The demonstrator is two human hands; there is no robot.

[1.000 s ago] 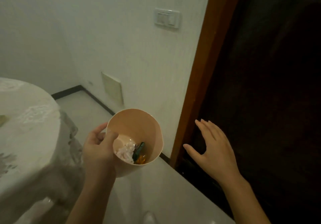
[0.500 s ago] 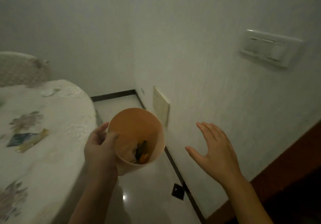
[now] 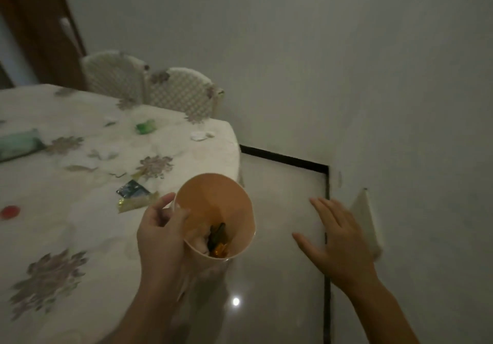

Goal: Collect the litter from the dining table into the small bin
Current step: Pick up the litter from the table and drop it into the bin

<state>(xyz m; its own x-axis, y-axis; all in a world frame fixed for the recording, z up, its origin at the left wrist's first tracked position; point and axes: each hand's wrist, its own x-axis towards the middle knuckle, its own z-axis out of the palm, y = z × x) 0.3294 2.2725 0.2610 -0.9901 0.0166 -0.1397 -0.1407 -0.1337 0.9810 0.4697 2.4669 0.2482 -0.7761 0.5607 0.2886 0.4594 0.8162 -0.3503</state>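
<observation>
Head view: my left hand (image 3: 162, 233) is gripping the small bin (image 3: 221, 207) by its near-left rim, thumb hooked inside the wall and fingers wrapped round the outside. I am holding the bin tilted toward me, just off the table's near-right edge and over the glossy floor (image 3: 280, 277). Inside it, at the bottom, a crumpled white tissue (image 3: 198, 242), a dark wrapper (image 3: 216, 234) and an orange wrapper (image 3: 219, 250) are lying together. My right hand (image 3: 336, 239) is hovering to the right of the bin, well apart from it, palm down, fingers spread wide and holding nothing.

On the dining table (image 3: 88, 226), covered in a pale floral cloth, litter is lying loose. Nearest my left hand, just beyond its fingertips near the right edge, a blue-and-gold wrapper (image 3: 134, 195) is resting flat. Toward the left edge a small red piece (image 3: 9, 212) is sitting. Further in, thin scraps (image 3: 80, 168) are lying near the middle, and a pale green packet (image 3: 20, 143) is lying at the left edge. Toward the far side a green piece (image 3: 146, 126) is sitting, and a white crumpled bit (image 3: 200, 135) is lying near the far-right edge.

Beyond the table two patterned chairs (image 3: 184, 93) are standing side by side against the wall (image 3: 346, 63).
</observation>
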